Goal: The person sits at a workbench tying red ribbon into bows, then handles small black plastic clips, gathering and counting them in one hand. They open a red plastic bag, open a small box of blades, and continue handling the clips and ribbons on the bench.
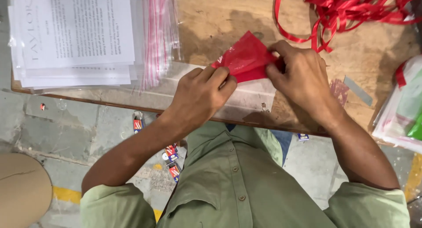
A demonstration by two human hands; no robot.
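1. Left hand (200, 96): fingers curled, pinching the left corner of a red plastic piece (246, 58), knuckles up.
2. Right hand (299, 76): closed on the right edge of the same red plastic piece, thumb and fingers gripping it.
3. Red plastic piece: triangular, thin and glossy, stretched between both hands, just above the wooden tabletop (220, 17) near its front edge.
4. Clear plastic sleeve (250, 98): flat on the tabletop directly under the hands.
5. Stack of printed white sheets (74, 34): far left of the tabletop, well apart from the hands.
6. Bundle of clear zip bags with red-striped tops (158, 34): just beside the sheets, on their right.
7. Tangle of red ribbon (351, 10): upper right of the tabletop, one loop trailing down close to the right hand.
8. Clear packets with green and red contents (404, 109): right edge of the tabletop.
9. Small red-and-white wrappers (171, 160): scattered on the grey floor below the tabletop.
10. Olive green shirt (233, 179): short sleeves, buttoned front, bottom of view.
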